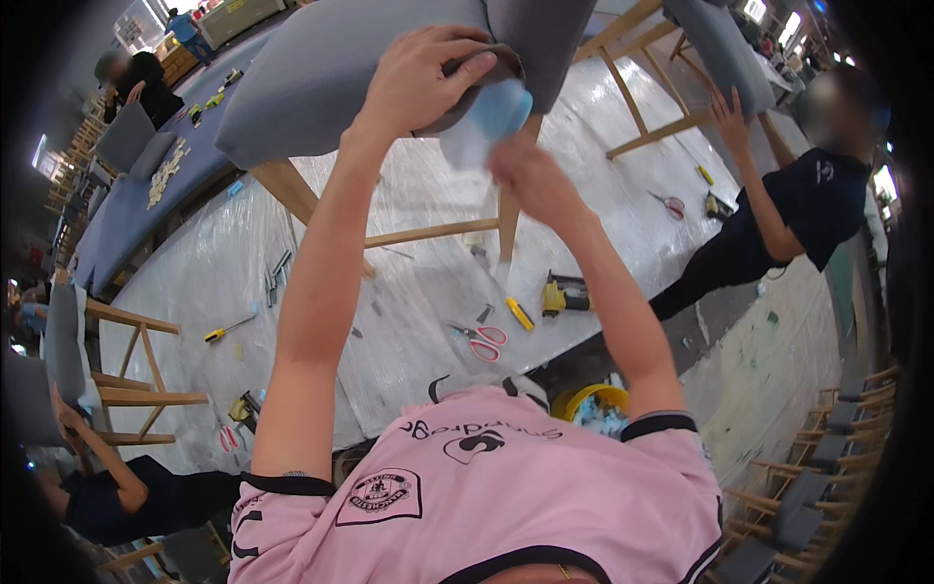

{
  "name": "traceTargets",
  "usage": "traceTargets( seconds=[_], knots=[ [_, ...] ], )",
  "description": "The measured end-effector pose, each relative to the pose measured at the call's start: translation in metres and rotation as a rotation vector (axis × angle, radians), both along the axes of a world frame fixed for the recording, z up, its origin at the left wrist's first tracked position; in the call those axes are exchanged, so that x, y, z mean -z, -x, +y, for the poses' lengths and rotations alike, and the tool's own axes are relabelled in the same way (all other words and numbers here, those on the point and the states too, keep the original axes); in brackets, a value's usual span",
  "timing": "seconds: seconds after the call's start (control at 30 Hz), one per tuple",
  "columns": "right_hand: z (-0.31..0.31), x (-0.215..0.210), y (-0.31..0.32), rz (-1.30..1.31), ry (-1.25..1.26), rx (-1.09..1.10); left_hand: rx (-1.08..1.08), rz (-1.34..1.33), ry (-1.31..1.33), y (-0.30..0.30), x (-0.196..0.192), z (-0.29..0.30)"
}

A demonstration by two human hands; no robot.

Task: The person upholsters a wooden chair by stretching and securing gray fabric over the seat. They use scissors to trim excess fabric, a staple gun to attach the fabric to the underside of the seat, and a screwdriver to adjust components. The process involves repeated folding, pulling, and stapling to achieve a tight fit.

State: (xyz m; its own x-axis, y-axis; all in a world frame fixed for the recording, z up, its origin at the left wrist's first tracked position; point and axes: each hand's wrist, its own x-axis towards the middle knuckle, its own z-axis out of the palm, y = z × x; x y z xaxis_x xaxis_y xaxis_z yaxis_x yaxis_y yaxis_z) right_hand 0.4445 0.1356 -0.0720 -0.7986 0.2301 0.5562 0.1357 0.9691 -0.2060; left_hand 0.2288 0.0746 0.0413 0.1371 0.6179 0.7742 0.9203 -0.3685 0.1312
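A grey upholstered chair (311,73) with wooden legs stands before me on the table. At the corner of its seat, my left hand (423,83) grips a folded-back flap of grey fabric (501,66), fingers on top and thumb over the fold. Under that flap a light blue foam piece (503,107) shows, with whitish material (465,146) hanging below it, both blurred. Just below the foam is my right hand (535,180), its fingers smeared by motion. Whether it holds the whitish material I cannot tell.
On the plastic-covered table (409,321) lie scissors (479,339), a yellow-handled tool (520,313), a staple gun (566,294) and a screwdriver (230,329). A yellow bucket (591,401) of blue scraps stands below the edge. Co-workers handle chairs at right (812,185) and lower left (126,496).
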Motion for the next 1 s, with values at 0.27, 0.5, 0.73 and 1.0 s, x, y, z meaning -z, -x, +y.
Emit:
traceTargets(
  seconds=[0.27, 0.5, 0.73, 1.0],
  knots=[
    [-0.063, 0.37, -0.346, -0.511, 0.659, 0.754, -0.13, 0.278, -0.145, -0.022, 0.002, 0.0],
    [-0.116, 0.375, -0.32, -0.509, 0.747, 0.98, -0.217, 0.199, -0.026, -0.036, -0.004, -0.004],
    [-0.159, 0.429, -0.11, -0.46, 0.763, 0.464, -0.193, 0.225, -0.019, -0.038, -0.007, -0.003],
    [-0.184, 0.458, -0.084, -0.552, 0.698, 0.544, -0.143, 0.219, -0.003, -0.04, -0.01, -0.011]
  ],
)
